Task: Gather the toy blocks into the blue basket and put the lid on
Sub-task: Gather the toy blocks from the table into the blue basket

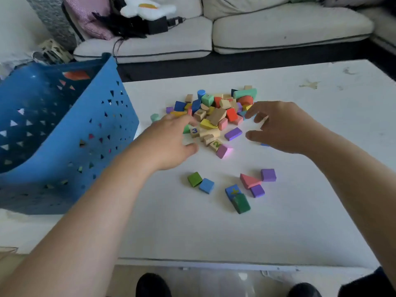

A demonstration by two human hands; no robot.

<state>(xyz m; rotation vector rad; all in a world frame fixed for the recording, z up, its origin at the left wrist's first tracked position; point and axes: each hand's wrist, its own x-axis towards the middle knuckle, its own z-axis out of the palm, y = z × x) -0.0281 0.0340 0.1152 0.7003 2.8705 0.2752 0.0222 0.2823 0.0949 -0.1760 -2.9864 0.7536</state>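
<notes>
A heap of coloured wooden toy blocks lies in the middle of the white table. My left hand reaches in at the heap's left side, fingers spread, holding nothing. On the heap's right side my right hand has its fingers curved and apart, also with nothing in it. Several loose blocks lie nearer to me, among them a green one, a red triangle and a purple cube. The blue basket with triangular holes stands at the table's left, tilted, with some blocks showing inside. No lid is in view.
A white sofa runs along the back, with a pile of clothes and a plush toy at its left end. A dark gap of floor separates sofa and table. My feet show below the table's near edge.
</notes>
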